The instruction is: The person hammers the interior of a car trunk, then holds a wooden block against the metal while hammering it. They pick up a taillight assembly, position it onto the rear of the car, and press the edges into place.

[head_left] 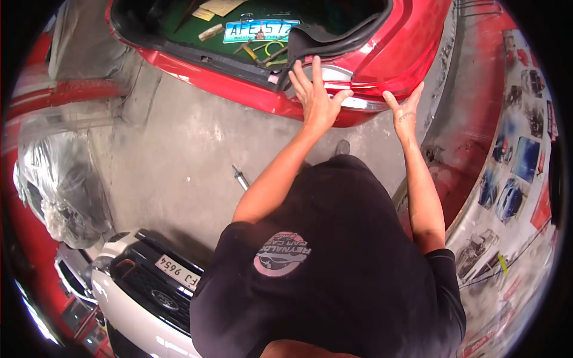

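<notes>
At the rear corner of the glossy red car (382,59), seen from the head camera, both arms stretch forward and up from a person in a black T-shirt (334,268). The left hand (316,98) lies flat with fingers spread on the silvery, chrome-backed tail-lamp unit (340,74), its thumb hooked along the lamp's lower edge; it presses rather than closes around anything. The right hand (406,113) is open too, palm against the red bumper edge just beside the lamp, fingers pointing up, grasping nothing. The lamp sits at the corner of the open boot (179,24), where a white-and-green licence plate (259,30) lies among loose tools. Below, on the grey concrete floor (179,155), rests a small metal tool (240,178). Behind the person stands a white car front with a black grille (149,286); a plastic-wrapped bundle (54,179) lies left.
</notes>
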